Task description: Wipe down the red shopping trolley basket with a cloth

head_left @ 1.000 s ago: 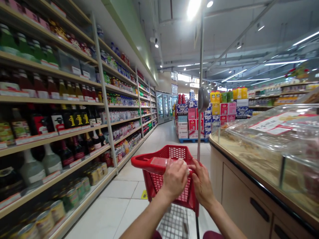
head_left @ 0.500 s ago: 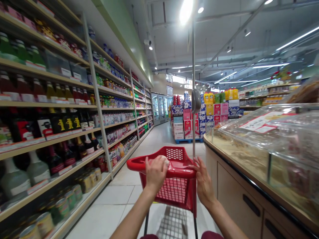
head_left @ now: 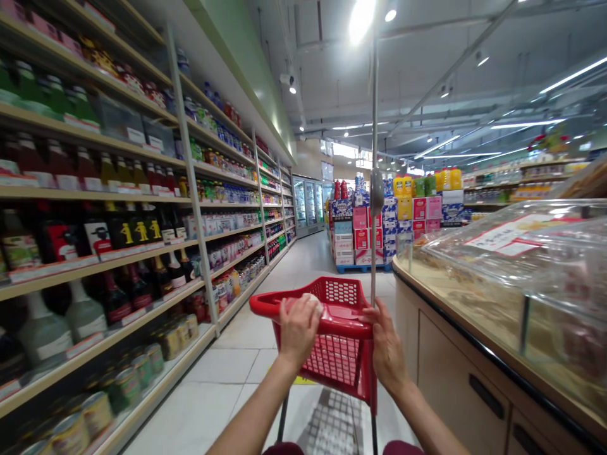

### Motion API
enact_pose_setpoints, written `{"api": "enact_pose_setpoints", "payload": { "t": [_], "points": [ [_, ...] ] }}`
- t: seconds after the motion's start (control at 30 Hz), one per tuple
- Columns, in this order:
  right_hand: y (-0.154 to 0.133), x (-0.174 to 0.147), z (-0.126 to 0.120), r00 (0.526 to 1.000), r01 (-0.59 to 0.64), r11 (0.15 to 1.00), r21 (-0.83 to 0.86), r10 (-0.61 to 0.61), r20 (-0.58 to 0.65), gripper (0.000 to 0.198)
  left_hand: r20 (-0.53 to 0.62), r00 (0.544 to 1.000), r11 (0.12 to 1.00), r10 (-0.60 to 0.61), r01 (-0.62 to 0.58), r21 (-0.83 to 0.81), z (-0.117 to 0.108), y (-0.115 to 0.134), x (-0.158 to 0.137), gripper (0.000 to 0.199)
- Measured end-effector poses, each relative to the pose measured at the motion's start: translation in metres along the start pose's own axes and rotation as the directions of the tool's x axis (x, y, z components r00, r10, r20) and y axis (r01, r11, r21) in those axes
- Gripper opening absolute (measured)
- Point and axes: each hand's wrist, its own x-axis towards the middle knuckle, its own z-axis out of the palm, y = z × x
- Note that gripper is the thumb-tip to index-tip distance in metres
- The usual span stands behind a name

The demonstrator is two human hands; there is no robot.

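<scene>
A red plastic shopping cart (head_left: 334, 363) stands right in front of me, its bar-like rim toward my body. My left hand (head_left: 300, 325) is closed over the middle of that red handle (head_left: 265, 305). Something small and whitish shows beside its fingers, too unclear to name. My right hand (head_left: 386, 344) lies against the handle's right end, fingers stretched upward and slightly apart, the fingertips touching the corner. A thin grey pole (head_left: 374, 126) rises just behind these fingers; its lower fixing is hidden.
Shelves of bottles and cans (head_left: 128, 177) line the left side. Close on the right runs a wooden counter (head_left: 450, 360) with clear covers (head_left: 502, 253). Ahead, stacked drink boxes (head_left: 365, 234) stand on a blue pallet (head_left: 360, 268), with glass-door fridges (head_left: 308, 202) beyond.
The whole view has swung slightly left, so shelves, boxes and counter sit a little farther right. Both hands keep about the same places on the cart.
</scene>
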Motion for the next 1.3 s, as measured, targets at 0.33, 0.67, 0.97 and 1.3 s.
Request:
{"api": "enact_pose_setpoints", "payload": {
  "t": [0.33,0.67,0.97,1.3],
  "points": [
    [-0.01,0.012,-0.006,0.999,0.048,0.965,-0.256,-0.044,0.02,0.042,-0.098,0.99,0.994,-0.106,0.108,0.018,0.0,-0.023,-0.005,0.025],
    [-0.02,0.028,0.017,0.975,0.177,0.853,-0.492,-0.082,0.207,0.045,-0.037,0.995,0.996,-0.092,0.093,0.008,0.005,-0.034,0.0,0.025],
    [-0.016,0.023,-0.006,0.975,0.173,0.902,-0.395,-0.099,0.202,0.043,-0.004,0.99,0.99,0.138,-0.138,-0.02,-0.005,-0.036,-0.009,0.025],
    [0.0,0.029,-0.029,0.987,0.124,0.892,-0.434,-0.066,0.146,0.041,-0.018,0.991,0.99,0.136,-0.136,-0.045,-0.001,-0.015,-0.017,0.026]
  ]
}}
